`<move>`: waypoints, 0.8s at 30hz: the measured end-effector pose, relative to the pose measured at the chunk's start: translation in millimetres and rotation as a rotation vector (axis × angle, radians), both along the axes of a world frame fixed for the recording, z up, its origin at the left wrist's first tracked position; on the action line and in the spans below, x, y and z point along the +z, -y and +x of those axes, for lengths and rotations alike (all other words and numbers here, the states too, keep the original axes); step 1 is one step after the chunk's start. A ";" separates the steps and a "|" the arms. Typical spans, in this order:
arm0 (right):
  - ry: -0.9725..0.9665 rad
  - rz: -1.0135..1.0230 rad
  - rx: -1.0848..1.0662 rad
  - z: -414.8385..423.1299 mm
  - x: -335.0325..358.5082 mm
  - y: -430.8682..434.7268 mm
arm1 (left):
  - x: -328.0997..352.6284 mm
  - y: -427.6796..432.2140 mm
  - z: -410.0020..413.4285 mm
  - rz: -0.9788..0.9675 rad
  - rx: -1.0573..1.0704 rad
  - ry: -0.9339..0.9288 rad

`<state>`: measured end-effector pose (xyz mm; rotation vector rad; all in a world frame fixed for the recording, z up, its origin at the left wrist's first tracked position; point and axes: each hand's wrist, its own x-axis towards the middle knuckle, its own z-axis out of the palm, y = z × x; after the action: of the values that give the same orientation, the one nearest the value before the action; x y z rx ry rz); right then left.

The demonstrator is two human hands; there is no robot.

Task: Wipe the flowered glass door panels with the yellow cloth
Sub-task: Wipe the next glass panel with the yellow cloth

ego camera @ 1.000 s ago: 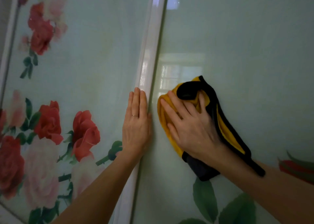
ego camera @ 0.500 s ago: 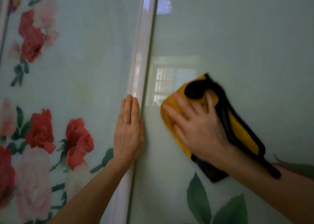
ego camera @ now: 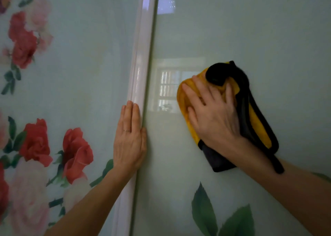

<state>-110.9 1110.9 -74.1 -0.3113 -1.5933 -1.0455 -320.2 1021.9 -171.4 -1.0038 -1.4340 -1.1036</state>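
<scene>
Two pale green glass door panels fill the view. The left panel (ego camera: 80,65) carries printed red and pink roses; the right panel (ego camera: 250,29) shows green leaves low down. A yellow cloth (ego camera: 258,126) with black trim lies flat against the right panel, and my right hand (ego camera: 213,117) presses on it with fingers spread, covering most of it. My left hand (ego camera: 129,139) rests flat with fingers together on the left panel, its edge against the white frame strip (ego camera: 141,56) between the panels. It holds nothing.
The white frame strip runs top to bottom, slightly slanted, between the panels. A window reflection (ego camera: 170,87) shines on the right glass just left of the cloth. Both forearms enter from the bottom edge.
My right hand has slid the cloth to the right across the right panel, away from the frame strip. My left hand keeps its place against the strip.
</scene>
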 end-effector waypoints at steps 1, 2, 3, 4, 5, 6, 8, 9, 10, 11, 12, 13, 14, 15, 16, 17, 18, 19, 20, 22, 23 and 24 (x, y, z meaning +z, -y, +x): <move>0.013 0.024 0.019 -9.2 -3.4 1.1 | 2.7 0.1 0.4 0.001 -0.004 -0.004; 0.066 0.055 0.054 -21.5 -7.5 0.9 | 6.8 0.2 -0.1 0.004 -0.009 -0.012; 0.134 0.083 0.133 -33.6 -9.3 1.8 | 11.2 0.5 -0.7 0.008 -0.014 -0.023; 0.178 0.091 0.251 -44.2 -4.8 3.5 | 17.9 0.8 -1.6 0.010 -0.020 -0.037; 0.185 0.106 0.370 -53.5 4.7 4.2 | 24.1 1.5 -2.3 0.007 -0.024 -0.046; 0.168 0.128 0.445 -60.2 17.6 3.9 | 30.0 2.6 -3.4 0.001 -0.025 -0.053; 0.058 0.181 0.424 -66.9 46.3 2.7 | 37.3 3.5 -4.7 -0.008 -0.023 -0.060; -0.001 0.183 0.369 -68.8 56.8 1.0 | 38.8 3.2 -5.2 -0.006 -0.021 -0.064; -0.045 0.170 0.316 -71.0 64.1 1.1 | 40.1 3.4 -6.2 -0.004 -0.020 -0.069; -0.081 0.160 0.286 -71.0 66.4 2.1 | 39.0 2.7 -6.1 -0.006 -0.025 -0.071; -0.106 0.154 0.294 -72.9 67.4 4.9 | 39.4 2.5 -6.9 -0.006 -0.029 -0.072; -0.126 0.155 0.334 -75.7 66.8 8.2 | 40.0 1.7 -7.8 -0.003 -0.031 -0.071; -0.131 0.155 0.387 -81.9 67.2 12.4 | 43.0 1.3 -8.7 0.005 -0.032 -0.074; -0.124 0.153 0.435 -90.7 67.7 15.6 | 47.1 0.8 -9.0 0.010 -0.038 -0.079; -0.097 0.139 0.475 -102.1 69.4 17.9 | 51.4 0.2 -9.5 0.016 -0.049 -0.084; -0.049 0.129 0.516 -116.4 72.4 19.2 | 55.3 -0.1 -10.0 0.023 -0.071 -0.086; 0.021 0.114 0.549 -128.6 75.7 21.7 | 57.7 0.2 -10.3 0.028 -0.097 -0.086; 0.082 0.120 0.557 -139.8 77.8 22.3 | 57.7 1.1 -10.5 0.026 -0.113 -0.090; 0.144 0.140 0.532 -148.0 86.1 25.5 | 60.5 2.7 -12.9 0.028 -0.109 -0.103; 0.132 0.220 0.446 -149.6 106.4 25.6 | 61.1 5.0 -14.5 0.021 -0.093 -0.120; 0.089 0.266 0.411 -147.1 120.4 24.5 | 62.8 5.9 -15.6 0.018 -0.094 -0.123; 0.028 0.273 0.366 -143.0 137.8 24.0 | 68.7 6.7 -16.2 0.020 -0.095 -0.124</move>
<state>-253.9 1086.9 63.8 0.1754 -1.4414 -0.9660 -336.4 1015.2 -102.7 -1.1166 -1.2852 -1.1025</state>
